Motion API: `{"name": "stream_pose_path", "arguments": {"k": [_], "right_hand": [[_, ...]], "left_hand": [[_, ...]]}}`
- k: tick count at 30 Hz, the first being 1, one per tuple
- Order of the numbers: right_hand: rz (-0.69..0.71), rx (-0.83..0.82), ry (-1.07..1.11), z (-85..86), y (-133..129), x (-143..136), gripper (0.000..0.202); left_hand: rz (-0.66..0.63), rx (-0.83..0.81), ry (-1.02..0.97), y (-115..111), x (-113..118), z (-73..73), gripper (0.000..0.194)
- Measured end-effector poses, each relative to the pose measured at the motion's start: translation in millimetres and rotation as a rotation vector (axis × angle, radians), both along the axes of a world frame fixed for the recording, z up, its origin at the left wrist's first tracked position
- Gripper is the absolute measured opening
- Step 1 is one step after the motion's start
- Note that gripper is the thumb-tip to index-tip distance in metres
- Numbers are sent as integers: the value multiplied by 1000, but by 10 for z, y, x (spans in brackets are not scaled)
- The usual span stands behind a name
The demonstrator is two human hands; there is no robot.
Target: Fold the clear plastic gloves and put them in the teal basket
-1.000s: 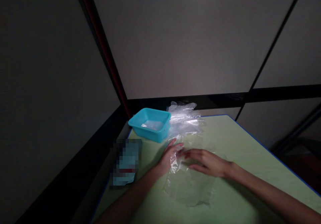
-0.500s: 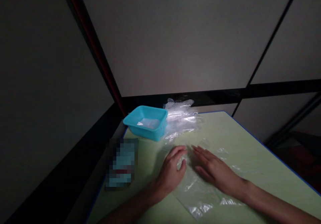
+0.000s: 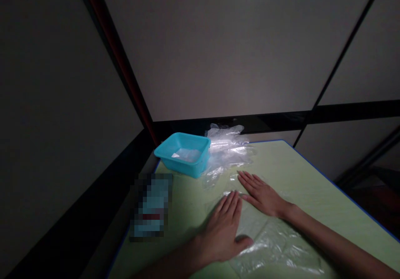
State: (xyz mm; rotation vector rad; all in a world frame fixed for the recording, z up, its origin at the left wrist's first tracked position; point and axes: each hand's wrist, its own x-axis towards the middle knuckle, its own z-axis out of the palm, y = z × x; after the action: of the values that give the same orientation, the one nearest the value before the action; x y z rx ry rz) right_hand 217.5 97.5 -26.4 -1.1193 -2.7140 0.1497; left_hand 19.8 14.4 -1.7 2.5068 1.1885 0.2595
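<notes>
A thin clear plastic sheet, perhaps a glove (image 3: pixel 271 241), lies spread on the green table near its front. My left hand (image 3: pixel 225 229) rests palm down on the left part of the plastic, fingers stretched forward and thumb out to the right. Farther forward and to the right, my right hand (image 3: pixel 262 193) lies flat over the upper part of it, with its fingers pointing up and left. Neither hand grips anything. Behind them, a pile of clear plastic gloves (image 3: pixel 228 149) lies at the table's back edge.
A blue plastic basket (image 3: pixel 200 168) with some clear plastic inside stands at the back left, touching the glove pile. A blurred, pixelated teal item (image 3: pixel 153 206) lies at the left edge of the green table (image 3: pixel 312 191). Wall panels rise behind.
Both hands have flattened onto the plastic. The left hand has come nearer and turned palm down; the right hand has moved slightly forward and left. The plastic looks more spread out.
</notes>
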Motion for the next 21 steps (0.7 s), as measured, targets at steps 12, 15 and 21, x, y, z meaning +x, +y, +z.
{"name": "stream_pose_path", "arguments": {"k": [12, 15, 21], "right_hand": [[-306, 105, -25, -157, 0, 276, 64], [-372, 106, -31, -186, -12, 387, 65], [-502, 14, -61, -79, 20, 550, 72]], "left_hand": [[-126, -2, -79, 243, -217, 25, 86], [-116, -10, -95, 301, -299, 14, 86], [-16, -19, -228, 316, -340, 29, 80]]}}
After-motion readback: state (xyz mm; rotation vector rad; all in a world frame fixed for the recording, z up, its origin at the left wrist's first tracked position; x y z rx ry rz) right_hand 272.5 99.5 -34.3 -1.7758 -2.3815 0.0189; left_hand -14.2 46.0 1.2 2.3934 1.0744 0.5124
